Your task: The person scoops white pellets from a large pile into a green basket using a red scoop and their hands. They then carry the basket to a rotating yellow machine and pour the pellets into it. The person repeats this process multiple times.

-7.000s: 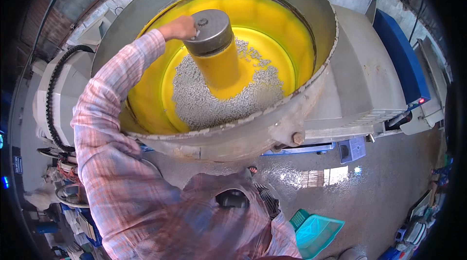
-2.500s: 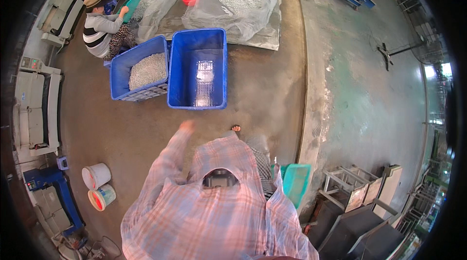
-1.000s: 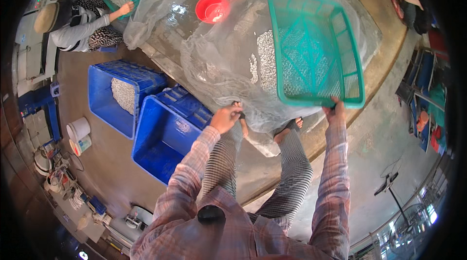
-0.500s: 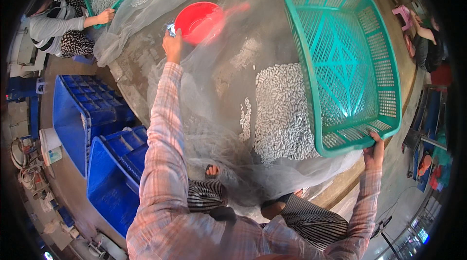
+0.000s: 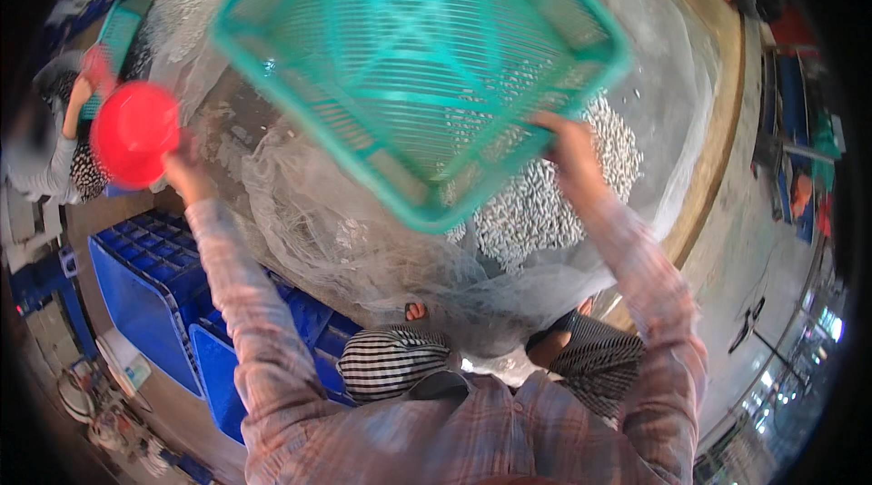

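the right hand [image 5: 570, 156] is raised and closed on the near right rim of a teal plastic basket [image 5: 413, 58], fingers wrapped over the edge. the basket is rectangular with rounded corners, its walls and floor a lattice of thin moulded ribs, and it hangs tilted in the air, filling the far middle of the view so the ground shows through its slots. the left hand [image 5: 184, 174] is up at the left, gripping a red plastic scoop [image 5: 133, 133]; the bowl is round, smooth and matte, and the fingers are mostly hidden behind it, so how tightly they close cannot be told.

below the basket a clear plastic sheet [image 5: 309, 231] lies crumpled over the floor, glossy and wrinkled into soft folds. on it, just right of centre and partly behind the basket, sits a heap of small pale grey pieces [image 5: 545, 208], short and grainy, too small to make out singly.

both sleeves are a faded pink and grey plaid, and the knees near the bottom wear black and white striped cloth. two blue plastic crates [image 5: 150, 294] with ribbed, gridded insides stand at the near left, touching each other. at the far left another person [image 5: 45, 153] crouches beside a second teal basket [image 5: 113, 40], blurred.
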The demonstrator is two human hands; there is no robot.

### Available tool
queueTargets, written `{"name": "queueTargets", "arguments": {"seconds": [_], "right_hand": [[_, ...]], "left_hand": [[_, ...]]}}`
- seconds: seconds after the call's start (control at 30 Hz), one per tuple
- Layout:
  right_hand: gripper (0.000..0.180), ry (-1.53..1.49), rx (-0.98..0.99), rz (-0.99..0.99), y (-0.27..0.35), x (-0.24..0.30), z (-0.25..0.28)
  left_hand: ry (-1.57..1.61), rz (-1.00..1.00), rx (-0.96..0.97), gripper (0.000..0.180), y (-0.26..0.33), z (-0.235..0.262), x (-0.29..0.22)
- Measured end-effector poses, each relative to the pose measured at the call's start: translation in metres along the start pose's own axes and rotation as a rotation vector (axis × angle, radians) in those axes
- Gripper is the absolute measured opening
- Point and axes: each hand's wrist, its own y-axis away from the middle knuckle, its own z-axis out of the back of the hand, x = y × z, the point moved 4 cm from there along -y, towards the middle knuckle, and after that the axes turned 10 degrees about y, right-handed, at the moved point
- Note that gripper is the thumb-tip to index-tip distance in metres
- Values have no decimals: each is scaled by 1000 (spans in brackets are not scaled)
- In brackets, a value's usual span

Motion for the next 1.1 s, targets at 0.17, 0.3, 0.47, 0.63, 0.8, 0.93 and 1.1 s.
{"name": "queueTargets", "arguments": {"seconds": [0.17, 0.3, 0.47, 0.63, 0.8, 0.93, 1.1], "right_hand": [[22, -138, -21, -66, -2, -15, -190], [62, -417, 314, 46, -1, -21, -266], [83, 301, 617, 462, 11, -23, -229], [55, 1024, 561, 711, -4, -52, -71], [76, 1087, 857, 915, 67, -198, 55], [84, 1434, 875, 933, 125, -244, 79], [39, 1492, 809, 811, 119, -298, 102]], "left_hand": [[321, 247, -82, 35, -16, 86, -81], [251, 338, 81, 39, 59, 29, -75], [82, 457, 82, 35, 181, -58, -48], [55, 914, 392, 31, 282, -159, -25], [-32, 1081, 586, 35, 348, -259, 36], [-90, 1042, 522, 41, 353, -265, 83], [-181, 1082, 624, 64, 421, -241, 101]]}}
